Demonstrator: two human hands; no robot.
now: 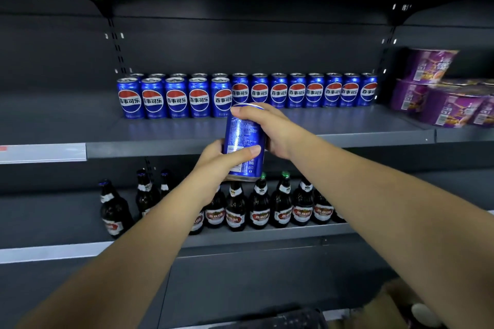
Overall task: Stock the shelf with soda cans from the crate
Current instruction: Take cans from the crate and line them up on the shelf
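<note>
A blue soda can [242, 132] is held upright in the air, in front of the middle shelf's front edge [320, 143]. My left hand [222, 161] grips its lower half, thumb across the label. My right hand [267, 128] grips its top and right side. On the shelf behind stands a back row of blue soda cans [296, 91] and a shorter front row of several cans [175, 97] at the left. The crate's dark rim [299, 316] shows at the bottom edge.
Brown beer bottles [259, 208] stand on the lower shelf below the can. Purple noodle tubs [441, 99] are stacked at the right of the middle shelf. The shelf floor in front of the back row's right part is bare. A cardboard box [393, 299] sits at lower right.
</note>
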